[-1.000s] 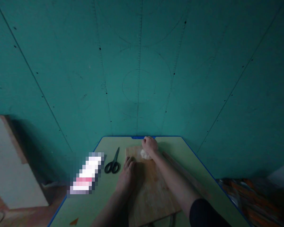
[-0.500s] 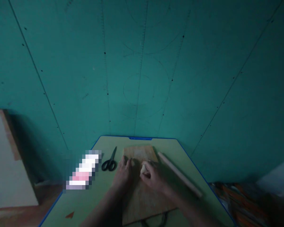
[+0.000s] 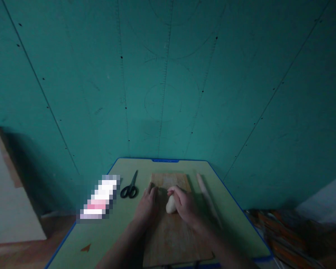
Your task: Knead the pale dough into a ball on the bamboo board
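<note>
A pale lump of dough (image 3: 170, 205) lies on a wooden cutting board (image 3: 173, 239) in the middle of a green table (image 3: 106, 239). My right hand (image 3: 184, 205) curls over the dough's right side and grips it. My left hand (image 3: 147, 205) rests flat on the board's left edge, fingers stretched out, holding nothing. A wooden rolling pin (image 3: 208, 198) lies just right of the board. Black scissors (image 3: 130, 186) lie left of the board.
A blurred white and pink package (image 3: 99, 198) lies at the table's left edge. A teal wall stands right behind the table. Striped fabric (image 3: 296, 239) shows low on the right, and a pale panel leans at the far left.
My right hand has pulled the dough from the board's far end back to its middle. My left hand has stayed on the board's left edge.
</note>
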Available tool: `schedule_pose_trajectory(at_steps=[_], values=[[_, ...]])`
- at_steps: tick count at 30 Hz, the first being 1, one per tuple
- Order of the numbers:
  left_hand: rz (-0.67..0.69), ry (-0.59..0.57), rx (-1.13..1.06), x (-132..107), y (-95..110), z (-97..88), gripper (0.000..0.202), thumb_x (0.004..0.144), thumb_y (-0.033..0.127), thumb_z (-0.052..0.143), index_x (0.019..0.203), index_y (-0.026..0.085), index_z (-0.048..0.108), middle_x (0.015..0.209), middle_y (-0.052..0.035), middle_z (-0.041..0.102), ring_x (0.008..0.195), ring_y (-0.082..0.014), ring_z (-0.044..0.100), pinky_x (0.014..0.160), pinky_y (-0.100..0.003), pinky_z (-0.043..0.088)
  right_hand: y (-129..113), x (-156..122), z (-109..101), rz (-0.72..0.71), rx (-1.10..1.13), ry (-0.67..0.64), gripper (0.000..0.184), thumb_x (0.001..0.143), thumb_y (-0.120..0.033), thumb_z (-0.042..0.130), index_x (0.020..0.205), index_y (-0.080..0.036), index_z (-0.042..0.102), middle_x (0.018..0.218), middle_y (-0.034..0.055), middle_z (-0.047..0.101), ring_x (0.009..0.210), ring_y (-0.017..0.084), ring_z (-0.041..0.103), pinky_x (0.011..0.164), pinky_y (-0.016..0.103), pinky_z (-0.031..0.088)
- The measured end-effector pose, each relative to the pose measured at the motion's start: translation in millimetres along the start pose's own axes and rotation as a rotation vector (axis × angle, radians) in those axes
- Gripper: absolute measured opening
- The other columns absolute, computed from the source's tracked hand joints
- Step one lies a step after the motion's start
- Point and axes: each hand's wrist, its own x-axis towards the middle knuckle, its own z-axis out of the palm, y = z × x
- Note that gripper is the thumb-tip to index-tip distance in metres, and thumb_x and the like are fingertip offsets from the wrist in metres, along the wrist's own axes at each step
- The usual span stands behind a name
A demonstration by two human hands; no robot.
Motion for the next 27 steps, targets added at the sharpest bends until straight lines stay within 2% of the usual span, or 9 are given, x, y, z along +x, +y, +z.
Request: schedule_pose_trajectory(at_steps=[3, 6, 10, 13, 16, 19, 22, 24, 27], values=[[0.016, 0.013, -0.030, 0.0, -3.4, 2.6, 0.036, 0.093, 0.018, 0.036, 0.124, 0.012, 0.054, 0.139, -0.0209, 0.048, 0.119, -0.0260, 0.058, 0.099, -0.040, 0.047, -0.4, -6.2, -7.0, -0.074, -0.152, -0.096, 0.031, 0.092, -0.019, 0.035, 0.107, -0.021, 0.062, 0.098, 0.0048, 0.073, 0.092, 0.017, 0.067, 0.080, 0.026, 0.046], [0.069, 0.044, -0.076, 0.1, -9.1, 6.3, 0.033, 0.092, 0.019, 0.042, 0.121, 0.015, 0.055, 0.139, -0.0185, 0.048, 0.119, -0.0250, 0.057, 0.099, -0.039, 0.048, -13.0, -10.2, -6.1, -0.068, -0.388, -0.153, 0.033, 0.096, -0.025, 0.034, 0.113, -0.022, 0.062, 0.096, 0.0059, 0.074, 0.084, 0.019, 0.067, 0.074, 0.028, 0.044], [0.072, 0.053, -0.074, 0.3, -13.0, 7.8, 0.034, 0.086, 0.013, 0.046, 0.120, 0.015, 0.055, 0.139, -0.0178, 0.048, 0.120, -0.0240, 0.057, 0.097, -0.037, 0.048, -37.5, -9.5, -1.4, -0.049, -0.619, -0.235, 0.023, 0.093, -0.032, 0.044, 0.097, -0.021, 0.064, 0.096, 0.0069, 0.071, 0.082, 0.021, 0.066, 0.066, 0.030, 0.041], [0.080, 0.030, -0.093, 0.3, -11.8, 6.1, 0.033, 0.086, 0.011, 0.044, 0.117, 0.015, 0.056, 0.135, -0.0175, 0.050, 0.111, -0.0226, 0.061, 0.093, -0.035, 0.050, -49.9, -7.1, -3.1, -0.068, -0.671, -0.335, 0.022, 0.091, -0.020, 0.043, 0.095, -0.022, 0.064, 0.098, 0.0065, 0.069, 0.080, 0.021, 0.066, 0.061, 0.030, 0.038], [0.086, 0.001, -0.097, 0.2, -9.5, 3.3, 0.035, 0.085, 0.011, 0.046, 0.118, 0.015, 0.054, 0.137, -0.0178, 0.047, 0.111, -0.0232, 0.061, 0.093, -0.036, 0.049, -52.9, -3.9, -4.6, -0.080, -0.575, -0.411, 0.031, 0.086, -0.008, 0.042, 0.100, -0.024, 0.065, 0.100, 0.0037, 0.070, 0.087, 0.019, 0.066, 0.062, 0.028, 0.037], [0.082, -0.011, -0.099, -0.1, -6.9, 0.2, 0.034, 0.084, 0.014, 0.049, 0.118, 0.014, 0.054, 0.138, -0.0186, 0.045, 0.111, -0.0244, 0.060, 0.092, -0.037, 0.050, -48.6, -0.8, 1.2, 0.032, -0.451, -0.321, 0.020, 0.093, -0.023, 0.047, 0.089, -0.024, 0.066, 0.093, 0.0019, 0.070, 0.086, 0.017, 0.065, 0.066, 0.026, 0.039], [0.073, -0.013, -0.109, -1.0, -5.3, -1.5, 0.036, 0.082, 0.016, 0.052, 0.117, 0.014, 0.054, 0.137, -0.0190, 0.046, 0.111, -0.0258, 0.060, 0.092, -0.038, 0.050, -39.5, 0.9, 11.4, 0.099, -0.433, -0.175, 0.027, 0.093, -0.040, 0.053, 0.077, -0.021, 0.064, 0.082, 0.0026, 0.069, 0.080, 0.016, 0.063, 0.069, 0.027, 0.039], [0.062, -0.006, -0.113, -1.8, -5.2, -1.1, 0.036, 0.081, 0.015, 0.052, 0.117, 0.014, 0.055, 0.137, -0.0190, 0.046, 0.112, -0.0260, 0.060, 0.092, -0.039, 0.051, -32.9, 1.0, 16.6, 0.086, -0.452, -0.156, 0.031, 0.093, -0.043, 0.052, 0.074, -0.021, 0.063, 0.080, 0.0028, 0.068, 0.078, 0.016, 0.062, 0.069, 0.027, 0.038], [0.066, 0.030, -0.115, -2.5, -5.1, 0.2, 0.036, 0.082, 0.016, 0.052, 0.118, 0.015, 0.055, 0.138, -0.0175, 0.045, 0.115, -0.0258, 0.058, 0.095, -0.039, 0.050, -26.1, 1.2, 20.3, 0.072, -0.507, -0.165, 0.033, 0.093, -0.045, 0.050, 0.077, -0.020, 0.066, 0.086, 0.0052, 0.068, 0.084, 0.018, 0.062, 0.073, 0.028, 0.040]])
